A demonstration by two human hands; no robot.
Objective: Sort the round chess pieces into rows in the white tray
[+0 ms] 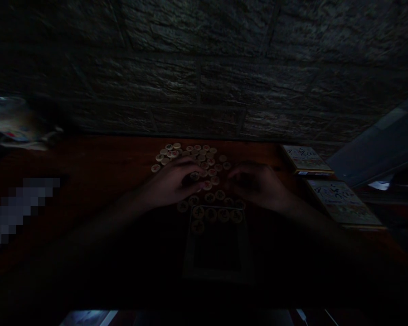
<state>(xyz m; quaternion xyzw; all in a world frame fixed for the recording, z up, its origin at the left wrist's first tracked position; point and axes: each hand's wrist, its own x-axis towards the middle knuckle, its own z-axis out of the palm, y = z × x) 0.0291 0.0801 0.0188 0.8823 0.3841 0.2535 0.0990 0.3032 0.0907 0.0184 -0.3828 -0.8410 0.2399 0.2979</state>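
Many round Chinese chess pieces (211,161) lie in a loose pile on the wooden table, some showing red characters and some dark ones. My left hand (175,181) reaches over the pile's near left side, with thumb and fingers apart around a dark-marked piece (195,175). Opposite it, my right hand (260,184) curves at the pile's right edge; a gap shows between its finger and thumb. Just below the hands, several dark-marked pieces (210,197) lie loose. A shallow open box (246,258) holds several pieces along its far end. Deep shadow hides much of the box.
Two flat printed boxes (306,158) lie at the right of the table (105,158). A clear container (10,117) stands at the far left. A rough stone wall (197,81) rises behind the table. Part of the left side is pixelated.
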